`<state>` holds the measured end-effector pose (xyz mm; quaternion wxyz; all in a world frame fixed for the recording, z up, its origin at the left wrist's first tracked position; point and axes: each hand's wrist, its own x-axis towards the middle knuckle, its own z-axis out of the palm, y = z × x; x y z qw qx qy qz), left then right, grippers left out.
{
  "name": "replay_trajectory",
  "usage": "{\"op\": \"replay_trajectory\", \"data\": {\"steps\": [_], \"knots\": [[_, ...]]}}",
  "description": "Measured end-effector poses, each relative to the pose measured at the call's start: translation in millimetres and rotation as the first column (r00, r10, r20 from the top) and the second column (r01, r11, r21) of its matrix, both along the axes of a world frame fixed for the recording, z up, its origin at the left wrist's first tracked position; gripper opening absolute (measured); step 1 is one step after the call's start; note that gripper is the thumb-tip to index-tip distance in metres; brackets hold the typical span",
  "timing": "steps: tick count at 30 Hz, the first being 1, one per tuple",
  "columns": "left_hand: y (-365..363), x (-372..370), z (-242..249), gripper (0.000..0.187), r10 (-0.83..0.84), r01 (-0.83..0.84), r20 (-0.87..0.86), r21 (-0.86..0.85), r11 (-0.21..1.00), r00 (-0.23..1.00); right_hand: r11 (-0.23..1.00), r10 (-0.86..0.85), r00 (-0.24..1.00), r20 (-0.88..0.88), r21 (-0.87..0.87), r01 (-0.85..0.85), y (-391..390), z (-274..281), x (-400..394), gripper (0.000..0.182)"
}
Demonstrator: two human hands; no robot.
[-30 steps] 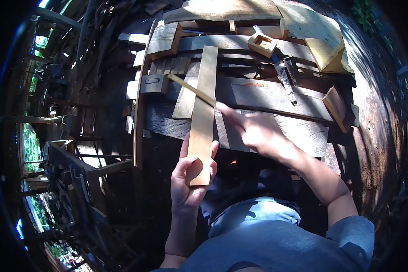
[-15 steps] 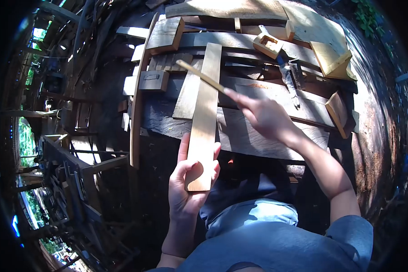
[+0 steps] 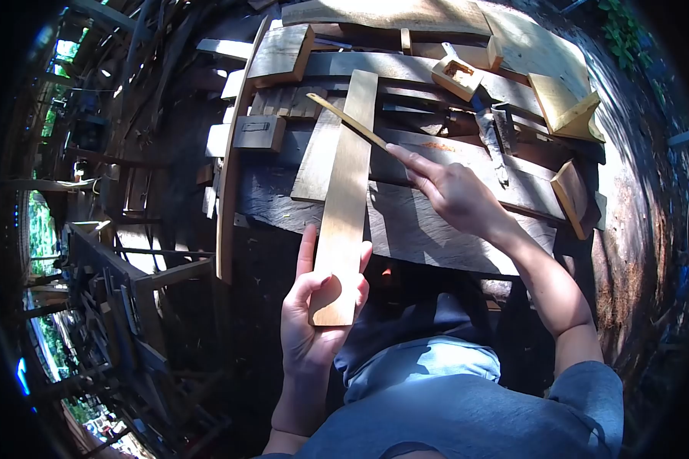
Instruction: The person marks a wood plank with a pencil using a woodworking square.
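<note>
My left hand point(image 3: 302, 315) grips the near end of a long, flat wooden board point(image 3: 347, 183), thumb on its top face and fingers around the edges. The board points away from me, with its far part over the workbench point(image 3: 436, 233). From the right, my right hand point(image 3: 463, 200) is closed on a thin, yellowish wooden stick point(image 3: 348, 120), index finger stretched along it. The stick crosses over the board's far half at a slant, its free tip up and to the left. A shorter board point(image 3: 314, 168) lies on the bench just left of the long one.
Farther back on the bench are a wooden block point(image 3: 279, 57), a small block with a slot point(image 3: 256, 134) and a hollowed wooden piece point(image 3: 458, 76). An angled wooden piece point(image 3: 563, 107) stands at the right. A long upright strip point(image 3: 233, 168) runs along the left edge.
The stick has shifted slightly right and down along with my right hand. My left hand and the board are almost where they were.
</note>
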<state>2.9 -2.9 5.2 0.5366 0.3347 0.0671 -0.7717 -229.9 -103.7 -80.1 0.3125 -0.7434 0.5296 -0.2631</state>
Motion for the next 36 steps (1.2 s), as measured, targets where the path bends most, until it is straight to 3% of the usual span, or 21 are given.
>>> {"op": "replay_trajectory", "data": {"steps": [2, 4, 6, 7, 11, 13, 15, 17, 19, 21, 24, 25, 27, 29, 30, 33, 34, 35, 36], "knots": [[-1, 1, 1, 0.075, 0.006, -0.006, 0.013, -0.003, 1.000, 1.000, 1.000, -0.005, 1.000, 0.018, -0.004, 0.005, -20, -2, -3, 0.044], [-2, 1, 4, 0.075, 0.002, -0.002, 0.019, 0.010, 1.000, 1.000, 0.963, -0.148, 0.983, 0.108, 0.244, 0.118, -56, 5, 5, 0.042], [-3, 3, 4, 0.076, 0.017, -0.017, 0.007, 0.034, 0.999, 1.000, 0.945, -0.108, 0.982, 0.158, -0.291, 0.151, -123, -80, 3, 0.042], [-4, 3, 6, 0.076, 0.019, -0.019, 0.013, 0.030, 0.999, 1.000, 0.983, -0.169, 0.984, 0.051, -0.066, 0.172, -126, -58, 3, 0.042], [-5, -1, 8, 0.077, 0.015, -0.015, 0.009, 0.023, 1.000, 1.000, 0.981, -0.194, 0.981, -0.023, -0.020, 0.194, -88, -28, 9, 0.041], [-3, 1, 6, 0.078, 0.021, -0.022, 0.029, 0.029, 0.999, 0.999, 0.990, -0.077, 0.997, 0.017, 0.116, 0.075, -39, 10, 9, 0.043], [-3, 2, 3, 0.078, 0.008, -0.010, 0.040, 0.044, 0.999, 0.999, 1.000, -0.022, 0.998, -0.061, 0.004, 0.022, -11, 1, 7, 0.044], [-3, 0, 5, 0.077, 0.009, -0.011, 0.053, 0.056, 0.998, 0.999, 0.999, -0.045, 0.999, -0.001, -0.013, 0.045, -14, -1, 6, 0.043], [-3, -1, 6, 0.077, -0.001, -0.003, 0.072, 0.054, 0.999, 0.997, 0.983, -0.089, 0.994, 0.067, 0.169, 0.076, -50, 4, 6, 0.041], [-1, 2, 2, 0.076, 0.020, -0.024, 0.054, 0.087, 0.996, 0.998, 0.983, -0.186, 0.983, -0.001, -0.002, 0.186, -101, -40, 10, 0.040], [-1, 2, 4, 0.076, 0.033, -0.035, 0.016, 0.094, 0.995, 0.999, 0.980, -0.162, 0.987, 0.020, -0.118, 0.163, -134, -58, 9, 0.040], [-1, 1, 4, 0.076, 0.042, -0.044, 0.018, 0.108, 0.993, 0.999, 0.979, -0.164, 0.986, 0.019, -0.121, 0.166, -122, -39, 10, 0.040], [-2, 1, 3, 0.076, 0.034, -0.035, 0.020, 0.089, 0.995, 0.999, 0.972, -0.179, 0.980, -0.084, 0.137, 0.190, -79, 0, 11, 0.039], [0, 0, 2, 0.076, 0.038, -0.040, 0.028, 0.093, 0.995, 0.999, 0.991, -0.057, 0.995, -0.081, 0.116, 0.066, -42, 13, 4, 0.041], [1, 0, 2, 0.076, 0.038, -0.040, 0.029, 0.097, 0.994, 0.999, 0.992, -0.024, 0.997, 0.078, -0.121, 0.033, -32, -14, 3, 0.044], [1, 2, 2, 0.076, 0.028, -0.030, 0.023, 0.092, 0.995, 0.999, 0.998, -0.015, 0.986, 0.164, -0.055, 0.024, -38, -23, -2, 0.043], [1, 2, 3, 0.076, 0.031, -0.032, 0.017, 0.074, 0.997, 0.999, 0.975, -0.059, 0.998, -0.020, 0.215, 0.062, -50, 10, -2, 0.042], [1, 2, 3, 0.076, 0.022, -0.023, 0.022, 0.069, 0.997, 1.000, 0.993, -0.119, 0.993, 0.018, 0.006, 0.119, -67, -10, -2, 0.041], [1, 2, 3, 0.076, 0.033, -0.034, 0.007, 0.089, 0.995, 0.999, 0.996, -0.093, 0.995, 0.025, 0.018, 0.093, -102, -36, -3, 0.041]]}}
